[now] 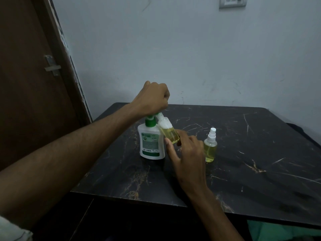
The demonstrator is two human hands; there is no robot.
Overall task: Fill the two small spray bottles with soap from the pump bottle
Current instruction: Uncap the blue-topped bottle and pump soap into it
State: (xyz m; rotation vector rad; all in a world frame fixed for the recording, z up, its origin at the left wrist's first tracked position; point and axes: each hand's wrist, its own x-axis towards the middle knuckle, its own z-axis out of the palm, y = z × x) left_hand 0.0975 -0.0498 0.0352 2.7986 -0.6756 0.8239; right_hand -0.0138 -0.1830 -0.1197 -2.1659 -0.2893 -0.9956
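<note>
A brown door [26,84] with a metal latch [52,66] was seen at the far left, beside a pale wall [173,49]. A dark marble-patterned desk [243,171] was set against that wall. Toward the desk's left edge, nearer the back than the front, a white pump bottle [151,141] with a green collar and pump head was stood upright. The left hand [152,98] was clenched over the top of the pump, its fingers curled down around the pump head, which was largely hidden beneath it. Just to the right of the pump bottle, an uncapped small spray bottle [169,133] was held tilted, its mouth brought up under the pump nozzle; yellowish liquid was seen in its lower part and white foam near its neck. Its base was pinched by the right hand [187,153], thumb on one side and fingertips on the other. Further right, near the middle of the desk and apart from the hands, a second spray bottle [210,146] was stood upright with its white sprayer fitted, filled with yellowish liquid. A switch plate [232,2] was mounted high on the wall at the upper right.
</note>
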